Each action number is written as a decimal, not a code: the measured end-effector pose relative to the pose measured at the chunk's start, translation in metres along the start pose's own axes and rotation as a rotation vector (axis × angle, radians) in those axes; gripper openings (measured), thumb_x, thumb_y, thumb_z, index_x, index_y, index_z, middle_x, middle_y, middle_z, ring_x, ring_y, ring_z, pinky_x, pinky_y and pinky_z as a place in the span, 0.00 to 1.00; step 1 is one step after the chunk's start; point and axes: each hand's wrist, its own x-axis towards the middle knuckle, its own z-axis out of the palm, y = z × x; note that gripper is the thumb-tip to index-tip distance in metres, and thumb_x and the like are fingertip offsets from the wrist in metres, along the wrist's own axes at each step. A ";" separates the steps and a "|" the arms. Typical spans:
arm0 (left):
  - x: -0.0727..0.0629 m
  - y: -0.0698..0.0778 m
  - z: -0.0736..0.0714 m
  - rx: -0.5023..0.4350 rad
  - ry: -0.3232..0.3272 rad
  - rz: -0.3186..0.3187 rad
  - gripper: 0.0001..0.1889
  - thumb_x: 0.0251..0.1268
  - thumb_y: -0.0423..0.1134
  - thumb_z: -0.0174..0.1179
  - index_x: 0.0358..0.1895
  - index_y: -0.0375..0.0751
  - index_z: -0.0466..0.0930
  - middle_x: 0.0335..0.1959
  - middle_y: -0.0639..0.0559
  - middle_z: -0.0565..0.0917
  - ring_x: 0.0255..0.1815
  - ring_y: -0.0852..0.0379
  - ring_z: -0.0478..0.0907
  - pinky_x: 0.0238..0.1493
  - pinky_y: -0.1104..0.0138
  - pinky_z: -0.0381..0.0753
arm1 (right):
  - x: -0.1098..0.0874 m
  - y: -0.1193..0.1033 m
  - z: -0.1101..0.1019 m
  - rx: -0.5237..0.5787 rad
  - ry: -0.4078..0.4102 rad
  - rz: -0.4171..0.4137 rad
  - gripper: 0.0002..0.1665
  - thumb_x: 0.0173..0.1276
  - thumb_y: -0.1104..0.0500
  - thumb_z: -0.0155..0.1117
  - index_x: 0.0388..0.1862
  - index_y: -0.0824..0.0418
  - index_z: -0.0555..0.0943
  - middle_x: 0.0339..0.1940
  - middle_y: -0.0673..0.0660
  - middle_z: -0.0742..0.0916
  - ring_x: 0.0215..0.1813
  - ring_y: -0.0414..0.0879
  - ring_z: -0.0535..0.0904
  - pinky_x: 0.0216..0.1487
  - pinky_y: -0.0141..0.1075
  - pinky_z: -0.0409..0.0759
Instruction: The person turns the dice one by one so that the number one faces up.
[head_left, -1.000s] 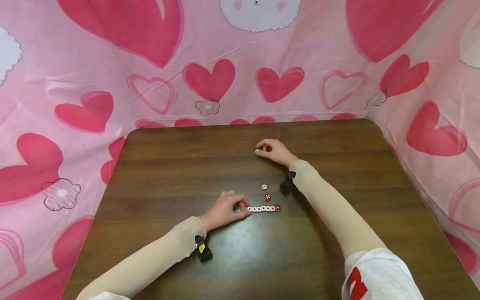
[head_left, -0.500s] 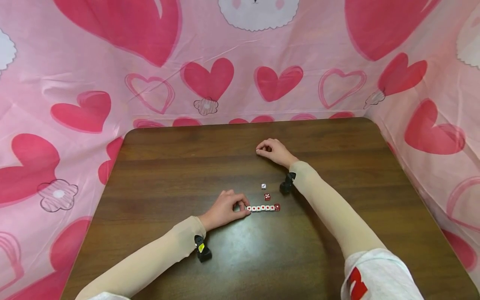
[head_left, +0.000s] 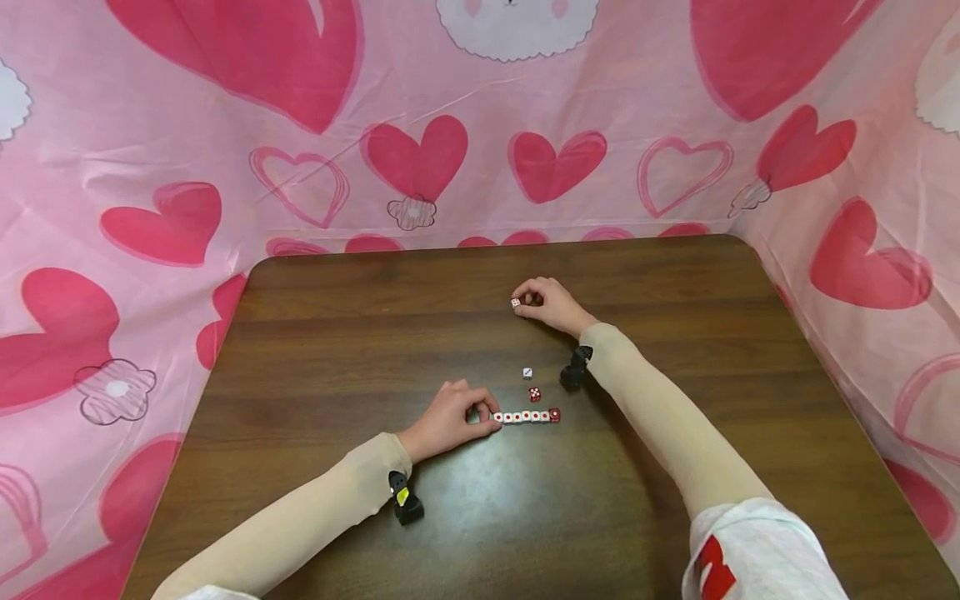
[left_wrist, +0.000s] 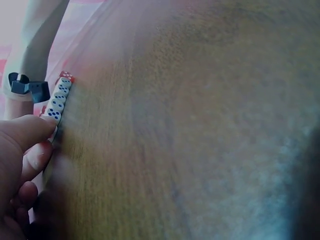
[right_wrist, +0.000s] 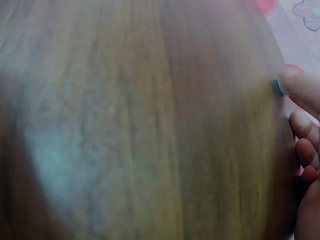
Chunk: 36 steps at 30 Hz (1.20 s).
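My left hand (head_left: 447,419) lies at the left end of a straight row of white dice (head_left: 527,417), thumb and index finger pinching the end die. Each white die in the row shows a single red dot on top; a red die (head_left: 554,414) closes the right end. Blue pips mark the near sides of these dice (left_wrist: 58,104) in the left wrist view. Farther back, my right hand (head_left: 552,305) pinches a white die (head_left: 515,303) between thumb and index finger, a face with several reddish pips showing. That die is mostly covered and blurred in the right wrist view.
Just behind the row sits a loose red die (head_left: 534,394) with white pips. Slightly beyond it is a loose white die (head_left: 527,373). Pink heart-print cloth (head_left: 420,75) encloses the brown wooden table (head_left: 360,333) at the back and sides.
In my right hand the white die has turned: its visible face differs from a second ago, and half a second ago the fingers mostly hid it. My left hand and the row stay put.
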 end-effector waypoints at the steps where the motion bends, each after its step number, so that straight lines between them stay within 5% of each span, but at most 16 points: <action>1: 0.000 0.000 0.000 -0.002 -0.001 -0.001 0.07 0.65 0.46 0.73 0.40 0.54 0.84 0.26 0.71 0.81 0.31 0.65 0.65 0.48 0.62 0.63 | 0.000 0.000 0.000 0.001 0.002 0.002 0.11 0.73 0.56 0.71 0.51 0.60 0.86 0.39 0.56 0.81 0.44 0.51 0.71 0.50 0.43 0.66; 36: 0.001 0.002 -0.002 -0.007 0.002 -0.011 0.07 0.65 0.45 0.73 0.39 0.54 0.84 0.26 0.71 0.80 0.31 0.67 0.63 0.47 0.63 0.62 | 0.001 0.000 0.001 0.006 0.022 0.014 0.12 0.75 0.56 0.68 0.53 0.59 0.86 0.38 0.56 0.81 0.44 0.50 0.70 0.49 0.41 0.66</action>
